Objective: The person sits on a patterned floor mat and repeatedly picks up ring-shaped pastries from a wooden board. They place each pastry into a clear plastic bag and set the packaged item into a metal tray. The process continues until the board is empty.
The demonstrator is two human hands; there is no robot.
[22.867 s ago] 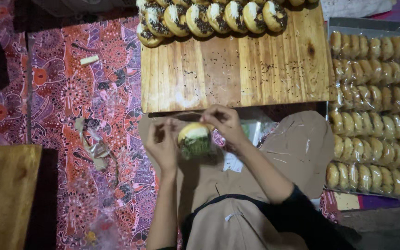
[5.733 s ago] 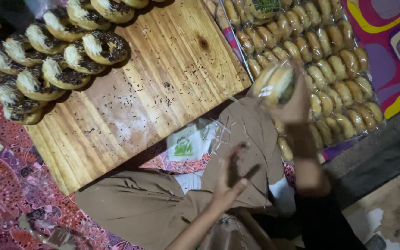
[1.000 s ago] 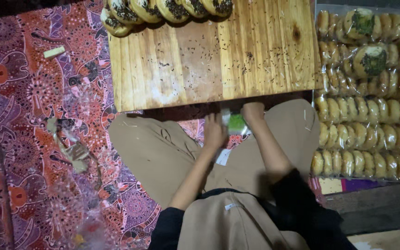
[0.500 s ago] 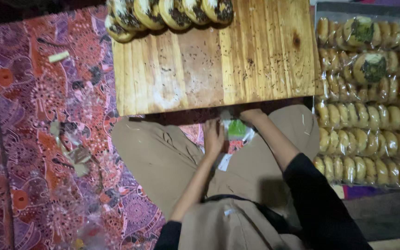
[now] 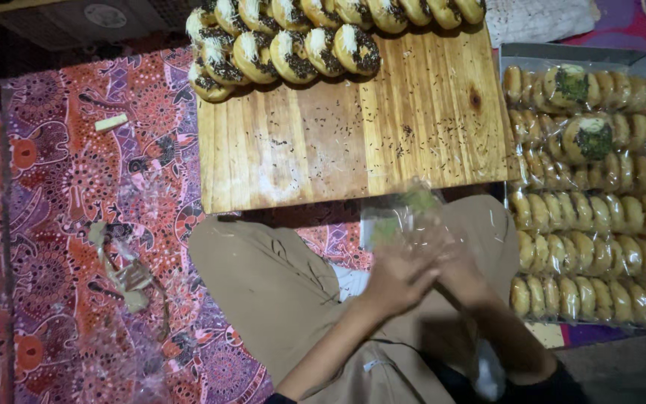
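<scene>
**Two hands, one thin clear bag**

Both of my hands are up over my lap, near the close edge of the wooden board. My left hand and right hand press together on a clear plastic bag with a green bit inside, maybe to rub it open. It is blurry, so I cannot tell how each finger sits. The topped donuts wait in rows at the far end of the board, easy to reach. On the right, the tray holds bagged donuts packed tight in rows, which saves room.
</scene>
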